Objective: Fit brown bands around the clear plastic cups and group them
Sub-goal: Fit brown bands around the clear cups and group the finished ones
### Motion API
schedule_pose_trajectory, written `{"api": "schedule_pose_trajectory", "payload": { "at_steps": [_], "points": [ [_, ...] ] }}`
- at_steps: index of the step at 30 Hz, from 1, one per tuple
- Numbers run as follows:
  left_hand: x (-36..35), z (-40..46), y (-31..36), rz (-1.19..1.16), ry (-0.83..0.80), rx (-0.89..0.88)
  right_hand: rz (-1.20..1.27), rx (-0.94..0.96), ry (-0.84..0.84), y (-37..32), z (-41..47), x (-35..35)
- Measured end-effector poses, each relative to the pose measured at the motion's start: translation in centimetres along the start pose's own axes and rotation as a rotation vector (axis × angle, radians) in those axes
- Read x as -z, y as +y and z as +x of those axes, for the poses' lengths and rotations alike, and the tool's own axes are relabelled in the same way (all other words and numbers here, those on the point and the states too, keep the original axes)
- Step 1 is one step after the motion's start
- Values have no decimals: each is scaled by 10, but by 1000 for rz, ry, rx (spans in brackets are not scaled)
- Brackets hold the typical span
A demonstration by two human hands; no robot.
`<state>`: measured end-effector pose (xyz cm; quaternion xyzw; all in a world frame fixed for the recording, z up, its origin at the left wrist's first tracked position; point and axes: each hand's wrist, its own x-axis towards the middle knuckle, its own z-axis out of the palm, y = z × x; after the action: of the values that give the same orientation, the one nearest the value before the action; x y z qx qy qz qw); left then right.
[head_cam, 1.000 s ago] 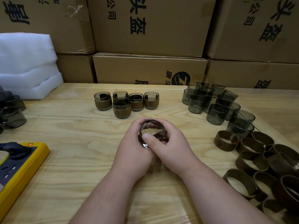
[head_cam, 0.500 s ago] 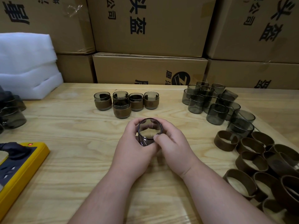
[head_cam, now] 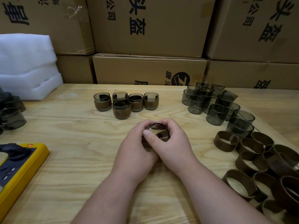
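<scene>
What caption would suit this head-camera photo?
Both hands, left and right, grip a cup before five banded cups.

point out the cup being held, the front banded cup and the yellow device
smoky clear plastic cup in both hands [head_cam: 159, 131], head view, open rim
front brown-banded cup [head_cam: 121, 111], head view, band
yellow device [head_cam: 34, 155], head view, casing edge

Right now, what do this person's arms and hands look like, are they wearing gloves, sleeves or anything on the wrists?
Nothing is worn that shows. The left hand and right hand are bare, with no gloves, and no rings visible on the fingers. Both forearms are bare up to the bottom edge of the picture: no sleeves, watch or wristband in view. Fingernails look short and unpainted.
</scene>
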<state>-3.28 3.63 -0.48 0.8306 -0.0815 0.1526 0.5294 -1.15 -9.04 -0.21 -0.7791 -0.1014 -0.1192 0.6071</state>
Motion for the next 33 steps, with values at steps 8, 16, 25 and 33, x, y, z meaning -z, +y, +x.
{"api": "schedule_pose_trajectory", "payload": {
  "at_steps": [8, 16, 25, 33],
  "points": [
    [-2, 0, -1, 46, 0, -71, 85, -57, 135, 0, 5, 3],
    [-3, 1, -4, 50, 22, -122, 238, -172, 173, -2, 4, 4],
    [-2, 2, -3, 49, -23, -163, 18, -27, 132, -2, 3, 1],
    [-2, 0, 1, -116, 2, -42, 178, 21, 105, -4, 2, 0]
  ]
}}
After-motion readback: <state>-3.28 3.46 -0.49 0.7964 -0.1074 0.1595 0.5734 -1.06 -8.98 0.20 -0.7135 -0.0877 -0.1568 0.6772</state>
